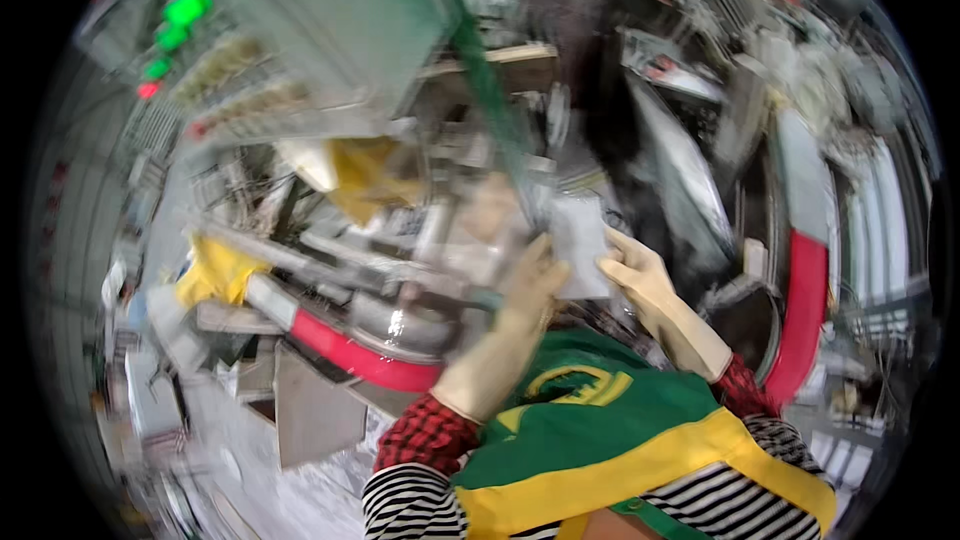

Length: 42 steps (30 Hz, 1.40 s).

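Both of my hands wear cream rubber gloves, with red-checked cuffs at the wrists. Between them is a pale, flat rectangular piece (582,252), held in front of my green and yellow apron (570,410). My left hand (520,295) grips its left edge, fingers partly hidden and smeared by motion. On its right edge my right hand (640,280) closes, with thumb and fingers bent around the side. The blur hides what the piece is made of.
A grey-green machine cabinet (330,20) with lit green lamps (187,8) rises at the upper left. Red and white curved rails (800,300) flank me on the right and left. Yellow cloths (220,270) lie at the left. A round metal part (400,325) sits beside my left forearm.
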### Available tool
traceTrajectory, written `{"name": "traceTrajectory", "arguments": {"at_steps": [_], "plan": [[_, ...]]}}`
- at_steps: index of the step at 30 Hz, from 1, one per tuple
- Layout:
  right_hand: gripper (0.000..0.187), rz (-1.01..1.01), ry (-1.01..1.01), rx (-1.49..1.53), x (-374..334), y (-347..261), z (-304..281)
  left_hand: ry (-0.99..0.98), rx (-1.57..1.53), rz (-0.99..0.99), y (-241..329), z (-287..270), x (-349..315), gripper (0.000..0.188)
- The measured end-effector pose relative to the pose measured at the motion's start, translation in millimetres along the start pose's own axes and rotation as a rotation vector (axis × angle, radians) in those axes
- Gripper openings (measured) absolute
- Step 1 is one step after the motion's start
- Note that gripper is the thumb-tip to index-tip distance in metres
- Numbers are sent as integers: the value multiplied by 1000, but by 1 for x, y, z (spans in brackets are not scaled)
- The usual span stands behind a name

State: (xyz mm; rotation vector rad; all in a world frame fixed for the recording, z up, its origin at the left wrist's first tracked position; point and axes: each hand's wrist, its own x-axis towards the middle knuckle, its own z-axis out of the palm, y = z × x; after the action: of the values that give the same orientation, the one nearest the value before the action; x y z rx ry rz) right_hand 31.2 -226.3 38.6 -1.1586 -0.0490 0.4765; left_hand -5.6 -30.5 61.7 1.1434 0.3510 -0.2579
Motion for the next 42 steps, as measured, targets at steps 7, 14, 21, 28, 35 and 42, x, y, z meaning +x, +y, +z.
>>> {"name": "traceTrajectory", "arguments": {"at_steps": [7,14,21,28,35,42], "plan": [[65,-277,315,35,-15,-26,-72,-449,-44,-133,-15,59,2,46],[65,-128,384,-10,-75,-49,-102,-463,77,-184,-35,110,33,48],[74,-47,299,50,-119,-43,-112,-728,116,-206,-50,139,64,48],[70,-17,214,189,-134,-53,-121,-619,308,9,-65,152,130,65],[57,-219,595,415,-121,-44,-141,-886,336,-114,-90,180,125,62],[44,-472,1377,199,-64,-17,-299,-628,621,-316,-67,125,96,67]]}}
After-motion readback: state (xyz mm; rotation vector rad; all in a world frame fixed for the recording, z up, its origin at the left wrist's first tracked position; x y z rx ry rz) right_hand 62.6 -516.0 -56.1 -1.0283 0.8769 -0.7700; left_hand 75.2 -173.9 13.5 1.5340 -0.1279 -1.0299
